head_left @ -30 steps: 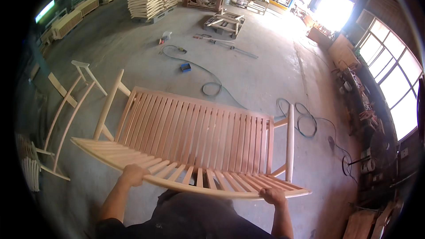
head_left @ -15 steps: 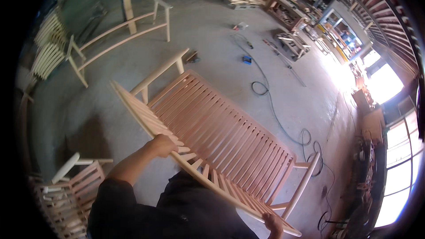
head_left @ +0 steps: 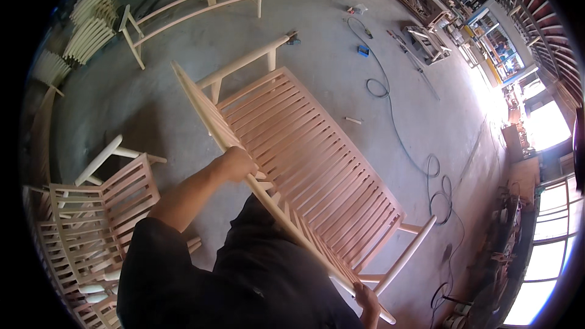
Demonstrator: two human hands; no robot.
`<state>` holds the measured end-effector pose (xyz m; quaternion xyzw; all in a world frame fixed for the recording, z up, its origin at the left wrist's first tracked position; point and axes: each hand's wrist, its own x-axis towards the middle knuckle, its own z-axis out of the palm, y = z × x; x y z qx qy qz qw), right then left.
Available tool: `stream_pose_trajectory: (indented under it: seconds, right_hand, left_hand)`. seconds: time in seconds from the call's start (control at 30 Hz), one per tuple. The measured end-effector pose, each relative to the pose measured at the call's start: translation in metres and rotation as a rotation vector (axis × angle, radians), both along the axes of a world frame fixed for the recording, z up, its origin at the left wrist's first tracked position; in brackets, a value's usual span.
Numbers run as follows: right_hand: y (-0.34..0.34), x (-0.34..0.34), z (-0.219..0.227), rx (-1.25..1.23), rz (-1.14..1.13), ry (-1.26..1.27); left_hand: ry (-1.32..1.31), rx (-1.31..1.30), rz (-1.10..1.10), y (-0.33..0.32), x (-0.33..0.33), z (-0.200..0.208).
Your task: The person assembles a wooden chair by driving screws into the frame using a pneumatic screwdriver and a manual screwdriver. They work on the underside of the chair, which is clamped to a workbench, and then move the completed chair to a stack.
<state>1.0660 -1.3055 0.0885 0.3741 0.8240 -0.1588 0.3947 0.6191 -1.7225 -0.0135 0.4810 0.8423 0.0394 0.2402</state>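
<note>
Head view: the person holds a long slatted wooden seat frame (head_left: 304,158) up off the concrete floor (head_left: 317,42), tilted so its far end points toward the top of the picture and its near end sits close to the body. The left hand (head_left: 239,163) is clenched around the near long rail, partway along it. The right hand (head_left: 367,300) grasps the same rail near its lower end, beside a round leg (head_left: 405,254).

The frame is pale, unfinished wood: many thin parallel slats run between two long rails, and round posts stand out at both ends. It looks stiff and bulky rather than very heavy, and awkward because of its length. The thin slats seem the weakest part, so the solid rails or posts appear to be the safer places to hold, with the hands set well apart for balance.

Similar slatted pieces (head_left: 100,207) are stacked at the lower left. A curved wooden frame (head_left: 189,3) stands farther off, and a cable (head_left: 396,128) trails across the floor.
</note>
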Motion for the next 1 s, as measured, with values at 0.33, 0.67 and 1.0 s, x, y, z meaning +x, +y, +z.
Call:
stream_pose_trajectory:
  seconds: [0.33, 0.67, 1.0]
  right_hand:
    - [-0.048, -0.068, 0.066, 0.008, -0.053, 0.018]
    - [-0.067, -0.058, 0.048, -0.085, -0.118, -0.028]
    - [-0.086, -0.147, 0.107, -0.082, 0.019, -0.065]
  left_hand:
    - [-0.071, -0.139, -0.077, -0.008, -0.088, 0.074]
    - [-0.116, -0.147, -0.085, -0.044, -0.131, 0.076]
    - [-0.032, 0.016, -0.136, -0.019, -0.202, 0.1]
